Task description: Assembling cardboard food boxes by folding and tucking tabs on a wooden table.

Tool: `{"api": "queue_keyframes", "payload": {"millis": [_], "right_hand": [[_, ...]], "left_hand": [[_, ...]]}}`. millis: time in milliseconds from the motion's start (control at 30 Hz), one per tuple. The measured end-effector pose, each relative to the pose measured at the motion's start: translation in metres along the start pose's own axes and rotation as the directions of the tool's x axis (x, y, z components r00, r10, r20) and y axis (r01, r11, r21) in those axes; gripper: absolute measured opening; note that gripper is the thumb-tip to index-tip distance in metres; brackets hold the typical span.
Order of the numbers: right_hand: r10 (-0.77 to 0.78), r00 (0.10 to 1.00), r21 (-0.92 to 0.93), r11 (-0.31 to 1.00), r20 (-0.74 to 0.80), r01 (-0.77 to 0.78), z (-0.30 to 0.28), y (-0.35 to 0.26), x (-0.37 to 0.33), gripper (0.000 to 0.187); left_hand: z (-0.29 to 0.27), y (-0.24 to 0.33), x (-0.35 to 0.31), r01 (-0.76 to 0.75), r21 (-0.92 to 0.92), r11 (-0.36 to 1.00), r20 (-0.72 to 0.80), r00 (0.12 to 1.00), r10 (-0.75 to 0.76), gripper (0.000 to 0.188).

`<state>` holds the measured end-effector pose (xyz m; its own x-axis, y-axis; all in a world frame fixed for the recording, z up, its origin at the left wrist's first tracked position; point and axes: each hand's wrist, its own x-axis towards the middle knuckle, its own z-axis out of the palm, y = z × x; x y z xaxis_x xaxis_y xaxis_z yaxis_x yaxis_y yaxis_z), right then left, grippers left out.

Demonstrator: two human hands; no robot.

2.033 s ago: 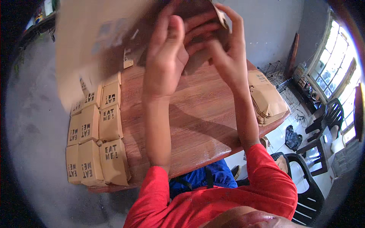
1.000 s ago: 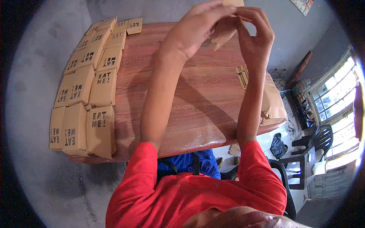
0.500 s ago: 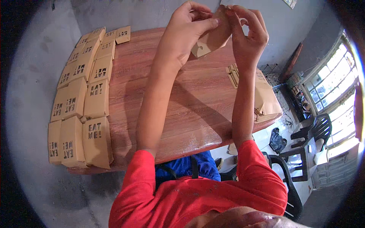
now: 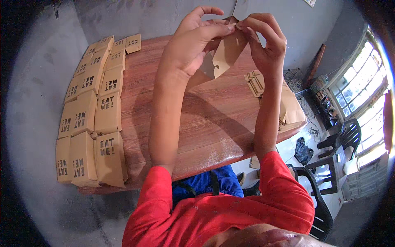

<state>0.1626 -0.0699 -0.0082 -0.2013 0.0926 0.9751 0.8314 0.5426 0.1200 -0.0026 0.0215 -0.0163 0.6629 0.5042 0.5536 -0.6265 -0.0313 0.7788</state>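
Observation:
Above the far part of the table I hold up a partly folded brown cardboard box (image 4: 227, 55), with a curved notch in its lower edge. My left hand (image 4: 191, 43) pinches its upper edge between thumb and fingers, while one finger sticks out. Close against it, my right hand (image 4: 267, 43) also grips the top edge, its fingertips nearly meeting the left thumb. Part of the box is hidden behind the left fingers. Folded cardboard boxes (image 4: 109, 113) with black print stand in rows along the table's left side.
Flat cardboard blanks (image 4: 291, 108) lie in a pile at the right end of the reddish wooden table (image 4: 201, 127), partly behind my right forearm. Black plastic chairs (image 4: 343, 133) and a dark bag (image 4: 303, 151) are on the tiled floor to the right, near a barred window (image 4: 352, 92).
The box has swung to a steeper tilt, with its notched side turned more toward me. My left hand has shifted slightly left, and the fingertips of both hands have come together at the top edge.

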Motion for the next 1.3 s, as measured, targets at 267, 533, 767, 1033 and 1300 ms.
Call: {"api": "queue_keyframes", "payload": {"millis": [267, 533, 767, 1033, 1300], "right_hand": [[0.061, 0.983, 0.021, 0.998, 0.174, -0.066, -0.015, -0.006, 0.001, 0.023], [-0.059, 0.985, 0.029, 0.998, 0.162, 0.055, -0.02, -0.012, 0.008, 0.016], [0.159, 0.971, 0.169, 0.967, 0.179, -0.19, -0.018, -0.015, 0.006, 0.013], [0.32, 0.938, 0.15, 0.929, 0.137, -0.339, -0.011, -0.026, 0.01, 0.01], [0.483, 0.869, 0.052, 0.87, 0.109, -0.49, -0.003, -0.036, 0.017, 0.016]], "left_hand": [[0.0, -0.002, -0.001, 0.0, 0.028, 1.0, -0.029, 1.0, 0.001, 0.046], [0.006, 0.01, -0.007, -0.072, -0.007, 0.997, -0.036, 0.997, 0.072, 0.047], [0.007, 0.011, -0.01, -0.118, 0.134, 0.984, -0.022, 0.992, 0.122, 0.032], [0.009, 0.009, -0.009, -0.131, 0.143, 0.981, -0.066, 0.988, 0.142, 0.028], [-0.009, 0.006, 0.001, -0.062, 0.015, 0.998, -0.084, 0.994, 0.063, 0.045]]}}
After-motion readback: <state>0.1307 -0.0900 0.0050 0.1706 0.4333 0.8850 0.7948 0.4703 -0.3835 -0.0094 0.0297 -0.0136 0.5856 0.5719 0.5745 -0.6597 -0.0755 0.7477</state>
